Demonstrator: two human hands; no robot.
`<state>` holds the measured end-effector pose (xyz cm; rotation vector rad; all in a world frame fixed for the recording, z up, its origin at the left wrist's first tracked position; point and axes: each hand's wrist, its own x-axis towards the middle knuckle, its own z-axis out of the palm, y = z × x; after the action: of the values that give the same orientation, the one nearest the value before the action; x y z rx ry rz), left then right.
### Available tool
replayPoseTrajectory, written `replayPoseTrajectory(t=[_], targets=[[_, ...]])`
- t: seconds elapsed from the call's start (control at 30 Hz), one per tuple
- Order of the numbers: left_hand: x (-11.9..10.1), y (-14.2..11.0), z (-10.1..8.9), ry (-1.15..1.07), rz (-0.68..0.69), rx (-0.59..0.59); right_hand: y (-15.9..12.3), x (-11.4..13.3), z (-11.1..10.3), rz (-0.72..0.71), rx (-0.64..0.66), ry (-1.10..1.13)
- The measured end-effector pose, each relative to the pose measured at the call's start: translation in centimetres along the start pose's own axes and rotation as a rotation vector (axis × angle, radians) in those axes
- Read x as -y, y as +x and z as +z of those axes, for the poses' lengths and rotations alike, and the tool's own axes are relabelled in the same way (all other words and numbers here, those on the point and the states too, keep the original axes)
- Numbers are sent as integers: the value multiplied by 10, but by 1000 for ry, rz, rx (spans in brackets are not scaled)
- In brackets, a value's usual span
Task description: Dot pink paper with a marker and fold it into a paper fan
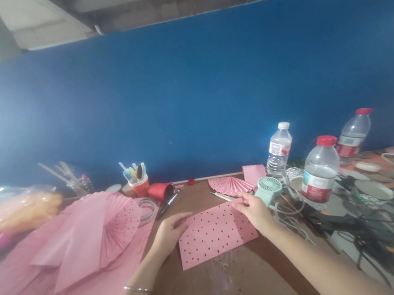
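Observation:
A pink sheet of paper with black dots (215,235) is tilted in front of me above the brown table. My left hand (172,231) grips its upper left edge, with the thumb and fingers close together. At the upper right corner my right hand (253,210) pinches the same sheet. Just beyond it lie a pen (220,196) and a pleated pink dotted paper fan (229,184). To the left is a pile of pink paper sheets and pleated fans (81,237), some of them dotted.
A mint handheld fan (269,187) and plastic bottles (320,169) stand at the right, among cables and bowls. Behind my left hand are a red spool (161,190), a cup of pens (139,187) and a dark pen (168,204). A blue partition (175,97) closes off the back.

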<state>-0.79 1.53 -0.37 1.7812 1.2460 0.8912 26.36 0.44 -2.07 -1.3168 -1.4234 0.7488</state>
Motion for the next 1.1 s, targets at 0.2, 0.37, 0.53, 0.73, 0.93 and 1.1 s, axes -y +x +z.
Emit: replayPoseTrajectory(t=[0.2,0.37,0.53,0.73,0.93,1.1], targets=[[1,0,1,9,-27,-32,-1,0,0,48,-28,-7],[6,3,2,-18,-41,-46,-2,2,-2,36,-31,38],[8,3,1,-16,-27,-29,-1,-1,-2,86,-43,34],[8,3,1,-3,-21,-26,0,-1,-4,92,-26,42],[11,2,2,-12,-17,-61,1,-7,-4,71,-60,55],[16,4,4,-47,-16,-99,1,-8,-4,88,-78,39]])
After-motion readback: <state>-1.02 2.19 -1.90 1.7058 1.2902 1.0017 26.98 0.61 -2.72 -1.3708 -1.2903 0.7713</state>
